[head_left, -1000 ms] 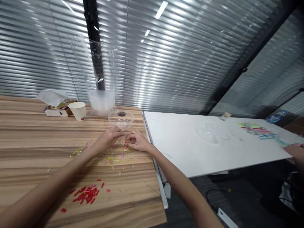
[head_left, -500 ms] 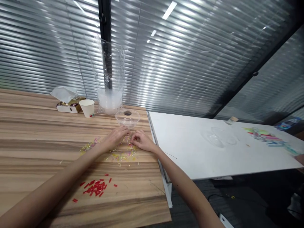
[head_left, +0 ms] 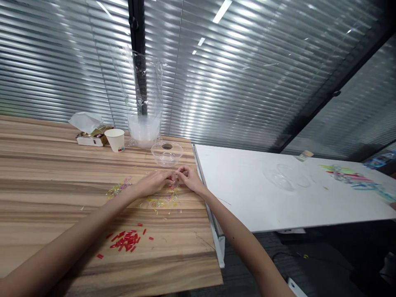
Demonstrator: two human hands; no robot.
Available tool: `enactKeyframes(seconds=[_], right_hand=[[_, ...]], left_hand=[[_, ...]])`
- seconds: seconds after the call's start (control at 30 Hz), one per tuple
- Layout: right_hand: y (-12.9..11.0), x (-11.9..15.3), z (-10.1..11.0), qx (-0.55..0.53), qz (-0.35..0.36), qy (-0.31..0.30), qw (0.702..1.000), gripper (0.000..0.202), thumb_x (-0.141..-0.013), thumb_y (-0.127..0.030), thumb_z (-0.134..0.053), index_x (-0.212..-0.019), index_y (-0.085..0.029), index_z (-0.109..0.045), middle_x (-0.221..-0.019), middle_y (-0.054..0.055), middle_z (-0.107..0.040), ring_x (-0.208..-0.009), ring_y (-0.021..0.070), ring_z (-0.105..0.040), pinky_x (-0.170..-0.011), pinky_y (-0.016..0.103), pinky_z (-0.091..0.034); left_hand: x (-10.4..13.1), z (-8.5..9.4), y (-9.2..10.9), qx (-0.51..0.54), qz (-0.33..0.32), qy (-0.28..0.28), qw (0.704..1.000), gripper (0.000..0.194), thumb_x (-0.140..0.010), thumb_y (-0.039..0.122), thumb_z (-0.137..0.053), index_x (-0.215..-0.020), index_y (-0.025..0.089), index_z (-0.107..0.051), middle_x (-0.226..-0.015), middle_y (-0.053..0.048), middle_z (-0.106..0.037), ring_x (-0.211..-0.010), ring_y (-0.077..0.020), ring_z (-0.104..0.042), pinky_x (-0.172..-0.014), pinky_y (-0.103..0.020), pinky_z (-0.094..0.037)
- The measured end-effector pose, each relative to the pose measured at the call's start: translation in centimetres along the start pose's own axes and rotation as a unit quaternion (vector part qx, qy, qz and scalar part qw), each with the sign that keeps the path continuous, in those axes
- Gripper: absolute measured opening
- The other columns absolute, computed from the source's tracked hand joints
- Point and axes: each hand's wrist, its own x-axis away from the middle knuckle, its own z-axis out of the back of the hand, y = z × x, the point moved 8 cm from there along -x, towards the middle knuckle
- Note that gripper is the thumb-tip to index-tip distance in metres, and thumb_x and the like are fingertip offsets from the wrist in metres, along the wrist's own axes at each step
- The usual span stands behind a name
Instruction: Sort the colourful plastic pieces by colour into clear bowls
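My left hand [head_left: 157, 182] and my right hand [head_left: 189, 180] meet over the wooden table, fingertips touching or almost so. Both are closed in a pinch, and whatever lies between the fingers is too small to make out. Beneath and around them are scattered small clear, yellow and pink pieces [head_left: 162, 202], with another patch of such pieces [head_left: 117, 189] left of my left hand. Just behind the hands stands a clear plastic bowl [head_left: 167, 159]. Closer to me lies a pile of short red pieces [head_left: 126, 241].
At the back stand a tissue box [head_left: 91, 139], a paper cup [head_left: 116, 141] and a clear bag of stacked plastic bowls [head_left: 144, 130]. A white table [head_left: 235, 181] adjoins on the right, holding clear lids [head_left: 286, 177], a corked jar [head_left: 305, 155] and colourful strips [head_left: 349, 175].
My hands have come together, the left shifting right and slightly down and the right moving a little up and right. The bowl behind them shows more fully.
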Motion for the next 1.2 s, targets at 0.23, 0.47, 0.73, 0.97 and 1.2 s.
enactKeyframes(seconds=[0.23, 0.47, 0.73, 0.97, 1.2], right_hand=[[0.9, 0.0, 0.1, 0.038, 0.040, -0.011, 0.998, 0.032, -0.081, -0.046, -0.048, -0.060, -0.033, -0.068, -0.083, 0.006, -0.073, -0.110, 0.0257, -0.060, -0.082, 0.042, -0.046], [1.3, 0.9, 1.0, -0.014, 0.011, 0.048, 0.999, 0.031, -0.080, -0.045, -0.047, -0.061, -0.036, -0.070, -0.077, 0.003, -0.072, -0.108, 0.0250, -0.062, -0.081, 0.041, -0.046], [0.7, 0.8, 0.4, -0.014, 0.014, 0.034, 0.999, 0.029, -0.079, -0.042, -0.047, -0.061, -0.034, -0.069, -0.076, 0.005, -0.072, -0.107, 0.0242, -0.062, -0.079, 0.040, -0.046], [0.0, 0.9, 0.3, 0.015, 0.028, 0.039, 0.999, 0.029, -0.081, -0.038, -0.047, -0.062, -0.034, -0.069, -0.076, 0.004, -0.071, -0.108, 0.0222, -0.061, -0.083, 0.037, -0.045], [0.2, 1.1, -0.2, 0.045, 0.009, 0.024, 0.999, 0.023, -0.083, -0.030, -0.050, -0.079, -0.029, -0.073, -0.088, 0.004, -0.071, -0.103, 0.0232, -0.062, -0.084, 0.038, -0.047]], left_hand=[[0.1, -0.8, -0.3, -0.101, 0.011, -0.016, 0.995, 0.017, -0.091, 0.017, -0.047, -0.093, 0.019, -0.064, -0.087, -0.004, -0.067, -0.076, -0.0186, -0.061, -0.069, -0.025, -0.043], [0.0, -0.2, 0.2, -0.082, -0.010, 0.012, 0.996, 0.016, -0.089, 0.017, -0.050, -0.086, 0.018, -0.067, -0.085, -0.004, -0.068, -0.078, -0.0177, -0.062, -0.073, -0.025, -0.045], [-0.1, -0.7, -0.1, -0.064, 0.033, -0.015, 0.997, 0.014, -0.085, 0.014, -0.056, -0.090, 0.018, -0.068, -0.090, -0.004, -0.070, -0.080, -0.0190, -0.064, -0.069, -0.024, -0.045], [-0.1, -0.8, 0.0, -0.058, -0.001, 0.004, 0.998, 0.015, -0.085, 0.013, -0.054, -0.086, 0.019, -0.068, -0.088, -0.005, -0.070, -0.084, -0.0182, -0.064, -0.078, -0.025, -0.046], [-0.1, -1.1, -0.4, -0.067, 0.017, -0.009, 0.998, 0.015, -0.083, 0.010, -0.053, -0.080, 0.017, -0.066, -0.081, -0.004, -0.069, -0.079, -0.0178, -0.064, -0.075, -0.025, -0.047]])
